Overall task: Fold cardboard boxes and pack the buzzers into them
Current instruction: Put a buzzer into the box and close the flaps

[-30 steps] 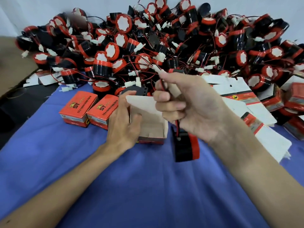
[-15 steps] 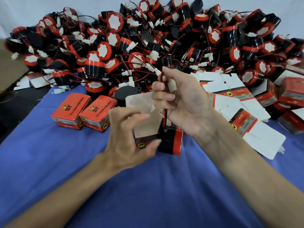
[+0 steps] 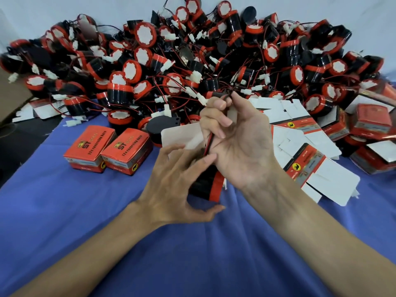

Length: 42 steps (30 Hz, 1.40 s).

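- Centrally, over the middle of the blue cloth (image 3: 192, 254), one buzzer (image 3: 205, 186) — black body, red band — is seen raised between the two hands, with its red-and-black wire (image 3: 209, 144) running up from it.
- The right hand (image 3: 242, 146) is turned palm toward the camera; its fingers are curled and the wire is pinched between them, doubled over at the top by the index fingertip.
- The left hand (image 3: 171, 189) is seen from the back; its fingers are curved over the mouth of the open box (image 3: 182, 133), which appears to be gripped from the near side. The thumb is hooked beneath the buzzer, and a small gap shows between them.
- Only the white upright flap of the open box is plainly seen — the body is hidden by fingers. Whether the buzzer has entered the box cannot be told.
- Two closed red boxes (image 3: 107, 146) are set side by side, touching, toward the cloth's left edge.
- A tangled pile of buzzers (image 3: 192, 61) is heaped along the far edge.
- Flat box blanks (image 3: 310, 168) are spread overlapping near the right edge, just beside the right wrist.
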Motion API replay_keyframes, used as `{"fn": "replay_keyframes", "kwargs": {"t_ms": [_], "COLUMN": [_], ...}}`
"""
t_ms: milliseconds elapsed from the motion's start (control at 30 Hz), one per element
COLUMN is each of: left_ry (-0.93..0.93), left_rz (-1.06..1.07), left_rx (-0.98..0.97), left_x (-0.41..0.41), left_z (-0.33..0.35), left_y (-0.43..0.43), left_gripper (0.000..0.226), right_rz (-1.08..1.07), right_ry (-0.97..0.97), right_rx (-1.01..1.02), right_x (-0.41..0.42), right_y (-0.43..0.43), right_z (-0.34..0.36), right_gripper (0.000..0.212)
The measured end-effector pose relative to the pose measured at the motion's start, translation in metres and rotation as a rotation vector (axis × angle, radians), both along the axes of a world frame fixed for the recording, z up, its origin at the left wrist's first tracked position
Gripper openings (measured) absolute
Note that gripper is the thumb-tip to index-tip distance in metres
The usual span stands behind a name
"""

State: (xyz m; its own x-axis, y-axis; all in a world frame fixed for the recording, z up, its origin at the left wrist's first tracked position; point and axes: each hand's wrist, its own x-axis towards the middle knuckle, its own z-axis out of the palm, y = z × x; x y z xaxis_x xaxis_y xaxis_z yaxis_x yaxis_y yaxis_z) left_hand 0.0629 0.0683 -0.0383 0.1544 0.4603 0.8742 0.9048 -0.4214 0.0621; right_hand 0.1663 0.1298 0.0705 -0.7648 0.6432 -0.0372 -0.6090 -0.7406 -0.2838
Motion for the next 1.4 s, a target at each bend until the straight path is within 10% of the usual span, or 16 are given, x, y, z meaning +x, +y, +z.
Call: {"fn": "replay_keyframes", "kwargs": {"t_ms": [267,467,633,900,1033,1400], "left_ry": [0.004,-0.288,-0.179,-0.090,-0.117,-0.185], "left_rz": [-0.031,-0.014,0.012,0.030,0.013,-0.008], "left_rx": [0.080,-0.044,-0.060,-0.021,-0.064,-0.136], "left_x": [0.002,0.001,0.001,-0.009,-0.009,-0.005], "left_z": [0.003,0.005,0.002,-0.003,-0.004,-0.004], "left_y": [-0.004,-0.005,-0.001,0.001,0.000,-0.002], "left_gripper": [0.051,0.059,0.062,0.067,0.064,0.061], "right_rz": [-0.147,-0.510,-0.641,-0.681,-0.567,-0.655], "right_ry": [-0.336,-0.820,-1.046,-1.089,-1.157,-0.977], "right_rx": [0.532,1.213,1.758,1.867,1.823,1.812], "right_x": [0.022,0.051,0.062,0.060,0.063,0.061], "right_y": [0.005,0.018,0.006,-0.002,-0.001,0.002], "right_z": [-0.015,-0.061,-0.105,-0.106,-0.103,-0.112], "right_gripper": [0.036,0.034,0.041,0.010,0.044,0.032]}}
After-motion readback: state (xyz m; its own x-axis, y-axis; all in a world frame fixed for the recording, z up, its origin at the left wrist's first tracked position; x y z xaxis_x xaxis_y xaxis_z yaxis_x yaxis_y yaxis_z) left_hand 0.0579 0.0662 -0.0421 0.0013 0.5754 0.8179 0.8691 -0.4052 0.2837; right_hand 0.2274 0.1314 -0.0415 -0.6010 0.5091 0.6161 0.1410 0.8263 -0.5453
